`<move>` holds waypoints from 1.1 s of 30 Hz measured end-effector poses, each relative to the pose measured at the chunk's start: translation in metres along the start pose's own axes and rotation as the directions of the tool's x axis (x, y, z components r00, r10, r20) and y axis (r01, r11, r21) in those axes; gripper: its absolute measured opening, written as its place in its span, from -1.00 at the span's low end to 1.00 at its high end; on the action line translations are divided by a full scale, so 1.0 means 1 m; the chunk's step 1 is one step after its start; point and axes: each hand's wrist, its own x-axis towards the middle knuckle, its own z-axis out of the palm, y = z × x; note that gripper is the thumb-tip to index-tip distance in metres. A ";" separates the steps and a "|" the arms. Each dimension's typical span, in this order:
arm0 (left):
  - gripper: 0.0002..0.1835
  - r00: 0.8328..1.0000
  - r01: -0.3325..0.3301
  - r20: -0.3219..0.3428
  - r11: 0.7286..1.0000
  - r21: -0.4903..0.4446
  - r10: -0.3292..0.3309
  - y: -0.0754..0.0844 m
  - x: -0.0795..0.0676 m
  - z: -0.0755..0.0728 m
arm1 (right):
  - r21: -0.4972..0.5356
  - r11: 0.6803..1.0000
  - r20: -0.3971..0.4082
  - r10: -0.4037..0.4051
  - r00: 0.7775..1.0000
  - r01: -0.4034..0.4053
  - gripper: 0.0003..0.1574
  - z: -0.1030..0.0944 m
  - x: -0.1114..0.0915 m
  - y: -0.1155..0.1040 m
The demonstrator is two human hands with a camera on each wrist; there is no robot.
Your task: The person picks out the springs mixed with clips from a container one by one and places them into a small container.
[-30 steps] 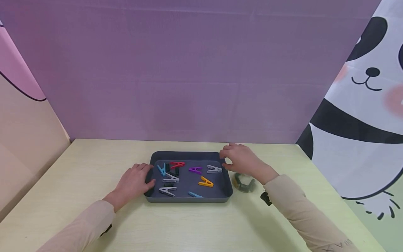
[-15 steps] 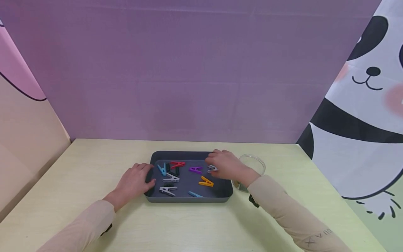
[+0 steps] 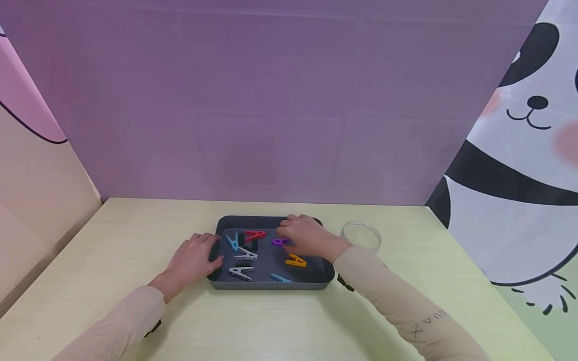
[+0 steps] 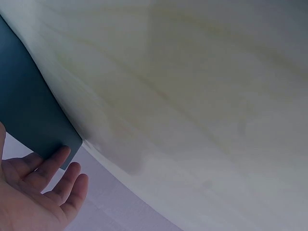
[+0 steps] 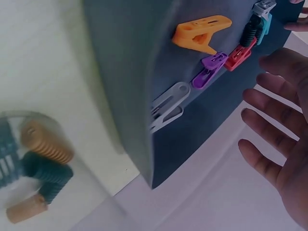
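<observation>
My left hand (image 3: 189, 258) rests on the left side of a dark grey tray (image 3: 271, 286), thumb near its front corner; in the left wrist view its fingers touch the tray wall (image 4: 33, 91). Over the right half of the tray hovers my right hand (image 3: 311, 238), fingers loosely spread and holding nothing, above a purple clothespin (image 3: 279, 242). A grey clothespin (image 5: 171, 103) by the right wall is hidden under this hand in the head view. An orange clothespin (image 3: 295, 260) lies nearer the front. A red (image 3: 255, 234), blue (image 3: 233, 242) and several grey clothespins (image 3: 241, 273) are at left.
A round clear container (image 3: 377, 235) stands right of the tray, partly behind my right sleeve. Orange and dark green ridged cylinders (image 5: 48, 173) are inside. Black ridged pieces (image 3: 243, 264) lie among the clothespins. A purple cloth (image 3: 271, 100) hangs behind the table.
My right hand has moved left from the tray's right rim to over the purple clothespin, uncovering the clear container's rim. The left hand and the tray stay in place.
</observation>
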 end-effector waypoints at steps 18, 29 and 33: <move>-0.49 1.000 0.007 0.010 1.000 -0.009 -0.007 0.002 0.000 -0.001 | 0.024 0.998 0.055 -0.058 0.997 0.057 -0.56 0.009 0.042 -0.009; -0.47 1.000 0.005 0.015 1.000 -0.007 -0.005 0.000 0.000 0.000 | 0.021 0.998 0.082 -0.062 0.995 0.060 -0.55 0.023 0.057 -0.015; -0.45 1.000 0.009 0.024 1.000 -0.004 -0.009 0.000 0.000 -0.001 | 0.040 0.998 0.108 -0.058 0.992 0.054 -0.54 0.026 0.061 -0.017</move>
